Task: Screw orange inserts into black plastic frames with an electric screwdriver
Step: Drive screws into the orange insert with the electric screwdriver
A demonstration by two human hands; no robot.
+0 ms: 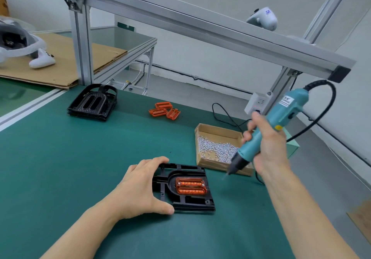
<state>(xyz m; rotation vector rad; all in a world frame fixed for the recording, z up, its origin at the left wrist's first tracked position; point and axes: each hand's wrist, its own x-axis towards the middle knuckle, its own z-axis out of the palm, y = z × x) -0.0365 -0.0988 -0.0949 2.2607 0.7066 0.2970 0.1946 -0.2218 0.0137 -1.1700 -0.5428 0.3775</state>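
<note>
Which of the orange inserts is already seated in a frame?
The orange insert in the black frame held by the left hand. The other three inserts lie loose on the mat, far side.

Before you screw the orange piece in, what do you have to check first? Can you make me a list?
1. Orange insert sits in the black frame: ok, it lies in the recess.
2. Frame held steady: ok, the left hand grips its left edge on the green mat.
3. Screwdriver in hand: ok, the right hand holds the electric screwdriver.
4. Tip over a screw hole: not ok, the tip points down beside the frame, by the screw box.
5. Screw on the bit: cannot tell, the tip is blurred.
6. Screws already in the insert: cannot tell.
</note>
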